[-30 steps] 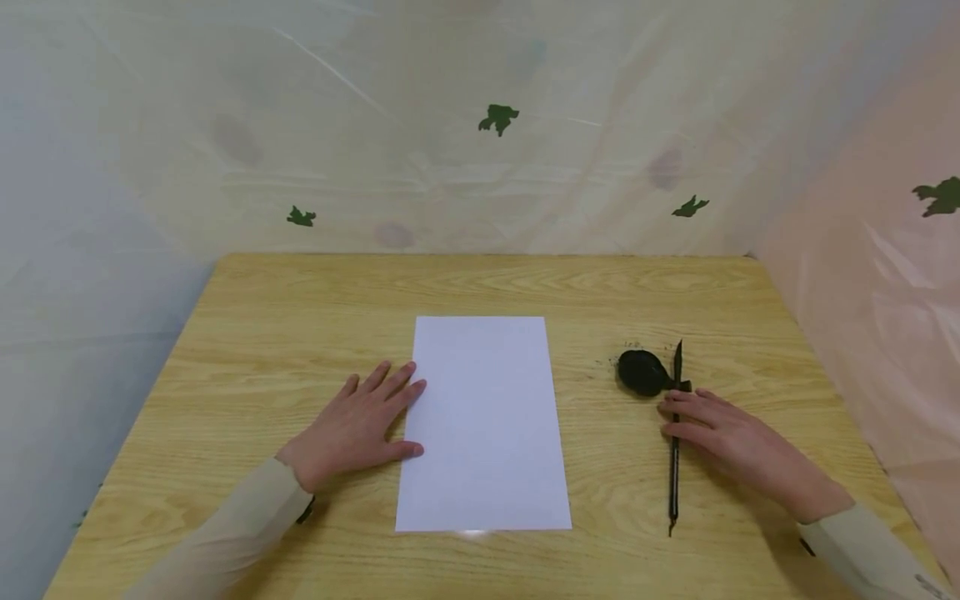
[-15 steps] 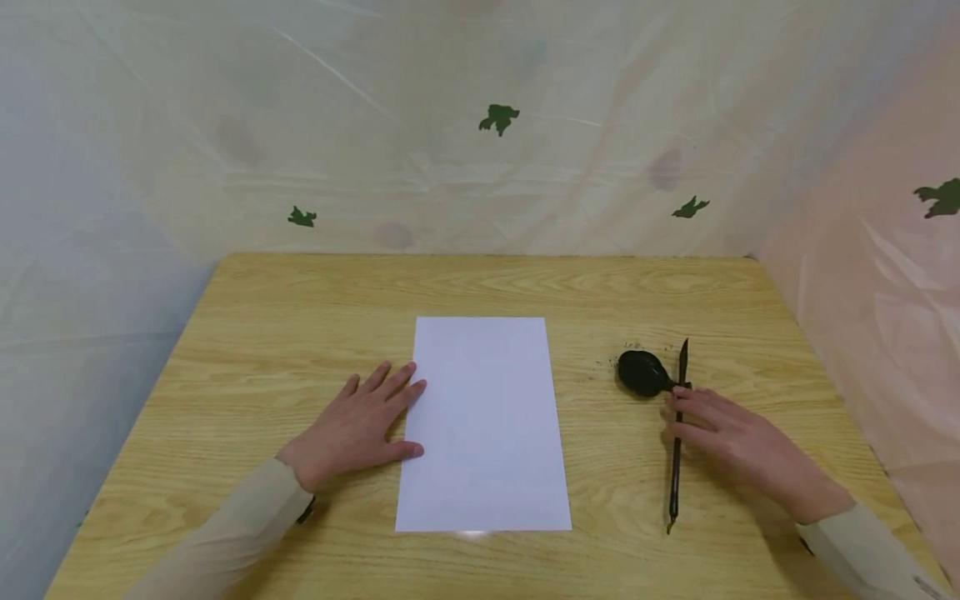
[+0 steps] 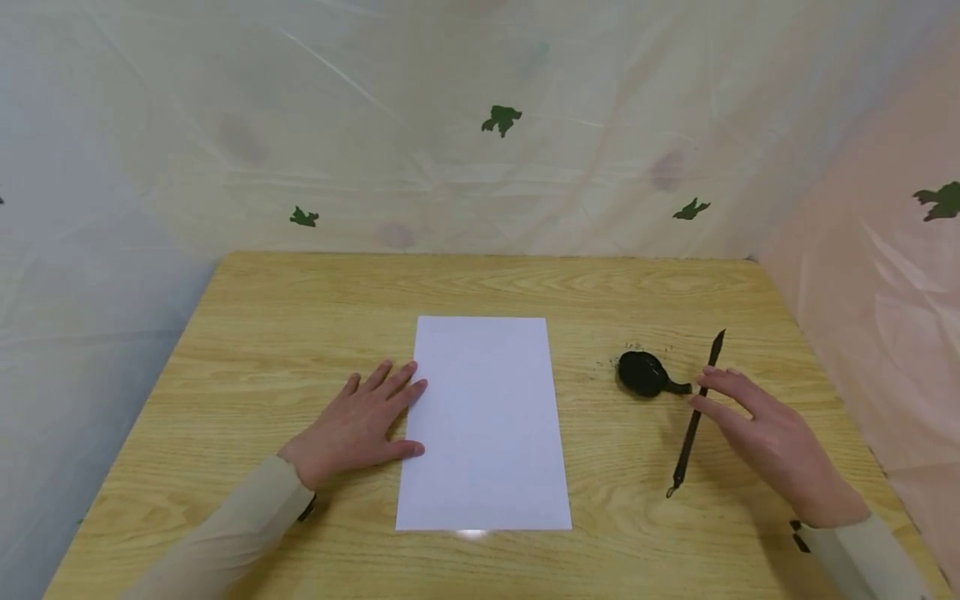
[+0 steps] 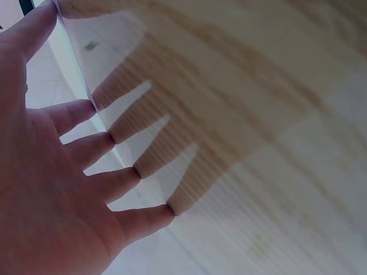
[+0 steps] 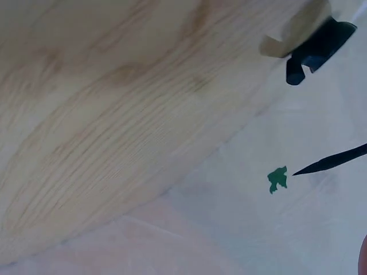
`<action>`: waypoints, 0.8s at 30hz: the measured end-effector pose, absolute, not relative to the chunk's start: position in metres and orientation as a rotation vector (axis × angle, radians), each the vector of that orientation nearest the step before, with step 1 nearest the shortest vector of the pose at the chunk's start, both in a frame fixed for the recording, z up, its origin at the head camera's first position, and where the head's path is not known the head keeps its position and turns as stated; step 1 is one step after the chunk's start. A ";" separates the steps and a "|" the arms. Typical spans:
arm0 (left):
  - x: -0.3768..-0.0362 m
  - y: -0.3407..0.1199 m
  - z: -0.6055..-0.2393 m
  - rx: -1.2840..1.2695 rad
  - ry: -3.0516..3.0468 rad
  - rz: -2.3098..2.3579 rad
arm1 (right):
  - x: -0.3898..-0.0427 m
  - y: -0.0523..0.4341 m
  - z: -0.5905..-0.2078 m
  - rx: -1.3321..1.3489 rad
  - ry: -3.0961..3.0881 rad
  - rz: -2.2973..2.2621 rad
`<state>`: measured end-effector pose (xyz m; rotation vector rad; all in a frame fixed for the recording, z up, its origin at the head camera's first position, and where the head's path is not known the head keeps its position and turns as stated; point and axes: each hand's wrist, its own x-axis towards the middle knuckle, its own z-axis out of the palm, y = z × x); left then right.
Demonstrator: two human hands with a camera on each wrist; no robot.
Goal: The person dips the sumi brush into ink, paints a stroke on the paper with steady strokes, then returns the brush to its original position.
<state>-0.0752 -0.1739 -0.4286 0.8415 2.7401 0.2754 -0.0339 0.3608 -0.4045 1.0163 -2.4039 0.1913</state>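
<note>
A writing brush with a dark pointed tip and a small loop at its butt is pinched in my right hand, fingertips near the middle of the handle. The brush slants up and away, tip at the far end. In the right wrist view the brush tip pokes in from the right edge. Left of the brush lies a small black dish with a short handle. My left hand rests with spread fingers on the left edge of a blank white sheet of paper.
The wooden table runs back to a pale curtain with green bird shapes. Another curtain hangs along the right side. Dark specks dot the tabletop behind the dish.
The brush has come off the dish's handle and moved right and up in my right hand, its tip swinging to the right. The left hand and the paper have stayed put.
</note>
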 end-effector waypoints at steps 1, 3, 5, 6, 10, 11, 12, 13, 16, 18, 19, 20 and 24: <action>-0.075 -0.174 -0.429 0.841 2.739 0.276 | -0.035 0.360 -0.404 0.996 -2.371 0.203; -0.075 -0.174 -0.429 0.841 2.738 0.279 | -0.037 0.357 -0.404 0.954 -2.320 0.229; -0.075 -0.174 -0.429 0.835 2.734 0.283 | -0.038 0.355 -0.403 0.908 -2.275 0.254; -0.075 -0.174 -0.429 0.833 2.733 0.282 | -0.039 0.353 -0.403 0.885 -2.255 0.263; -0.075 -0.174 -0.431 0.829 2.737 0.274 | -0.041 0.343 -0.399 0.808 -2.157 0.332; -0.075 -0.174 -0.431 0.829 2.738 0.273 | -0.041 0.340 -0.398 0.790 -2.130 0.351; -0.075 -0.174 -0.431 0.828 2.739 0.272 | -0.041 0.337 -0.397 0.776 -2.102 0.378; -0.075 -0.174 -0.431 0.828 2.738 0.274 | -0.041 0.334 -0.396 0.761 -2.080 0.413; -0.074 -0.174 -0.430 0.824 2.736 0.281 | -0.042 0.325 -0.392 0.719 -2.028 0.510; -0.074 -0.174 -0.430 0.824 2.734 0.285 | -0.043 0.319 -0.390 0.689 -2.001 0.559; -0.074 -0.174 -0.430 0.825 2.734 0.286 | -0.043 0.316 -0.388 0.671 -1.989 0.581; -0.074 -0.174 -0.430 0.826 2.734 0.285 | -0.044 0.314 -0.387 0.658 -1.966 0.602; -0.075 -0.174 -0.430 0.825 2.731 0.286 | -0.047 0.304 -0.382 0.637 -1.859 0.794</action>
